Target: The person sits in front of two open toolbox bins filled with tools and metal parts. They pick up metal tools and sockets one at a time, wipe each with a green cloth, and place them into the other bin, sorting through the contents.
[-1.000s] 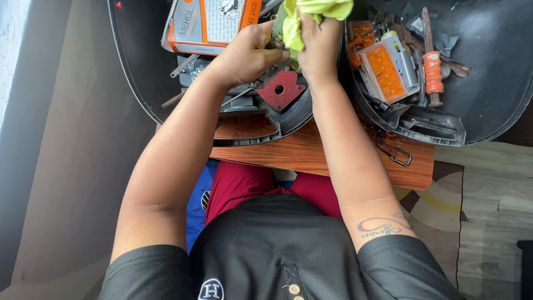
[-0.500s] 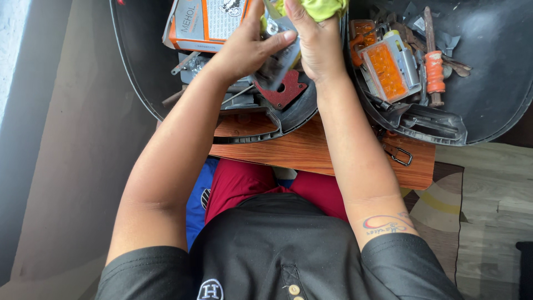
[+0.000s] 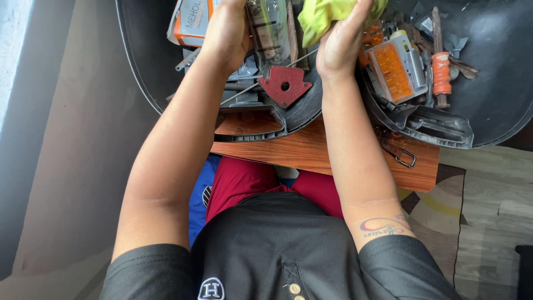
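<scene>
My left hand (image 3: 226, 33) grips a long clear-and-grey tool case (image 3: 270, 30) held upright over the left black tray (image 3: 141, 61). My right hand (image 3: 341, 41) presses a crumpled yellow-green cloth (image 3: 327, 14) against the case's right side near the top edge of the view. Below the two hands lies a dark red arrow-shaped magnet (image 3: 285, 85) with a hole in its middle. Fingertips of both hands are cut off by the frame's top.
An orange-and-white box (image 3: 191, 22) lies at the left tray's top. The right black tray (image 3: 494, 83) holds an orange clear-lidded organiser (image 3: 394, 69), an orange-handled tool (image 3: 441, 72) and metal scraps. Both trays rest on a wooden table (image 3: 327, 153); a carabiner (image 3: 401, 154) lies at its edge.
Both hands have moved up toward the top of the view, lifting the case and cloth off the red magnet, which now lies uncovered. The view has also closed in on the trays.
</scene>
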